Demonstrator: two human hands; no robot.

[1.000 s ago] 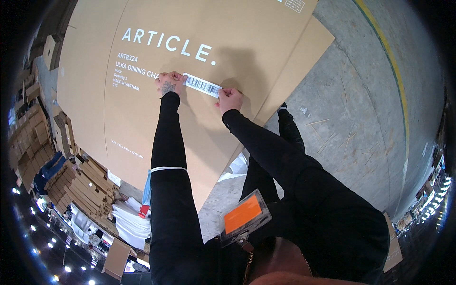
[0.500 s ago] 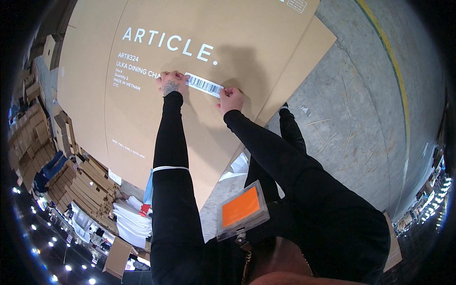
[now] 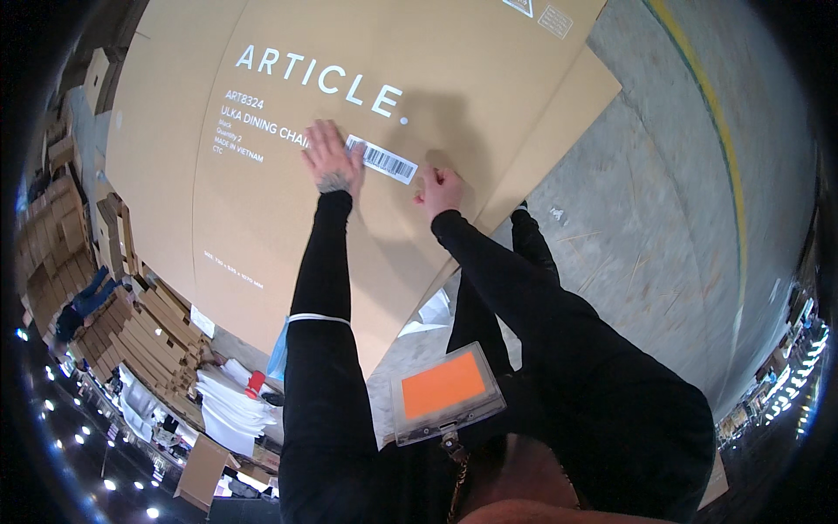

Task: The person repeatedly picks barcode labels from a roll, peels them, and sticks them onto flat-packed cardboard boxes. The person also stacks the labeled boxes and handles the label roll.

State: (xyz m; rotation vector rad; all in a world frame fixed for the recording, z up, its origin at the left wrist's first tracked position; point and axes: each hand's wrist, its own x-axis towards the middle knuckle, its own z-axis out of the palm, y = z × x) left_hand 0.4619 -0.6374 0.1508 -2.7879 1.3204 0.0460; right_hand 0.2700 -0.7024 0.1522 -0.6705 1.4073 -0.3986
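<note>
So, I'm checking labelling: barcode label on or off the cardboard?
On: the barcode label lies flat against the cardboard, right hand apart.

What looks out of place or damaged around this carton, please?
Thin pale sticks and a white scrap lie scattered on the concrete floor, like litter. The carton shows no clear damage.

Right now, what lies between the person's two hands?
In the head view, a white barcode label lies on the brown cardboard between the spread left hand and the curled right hand.
</note>
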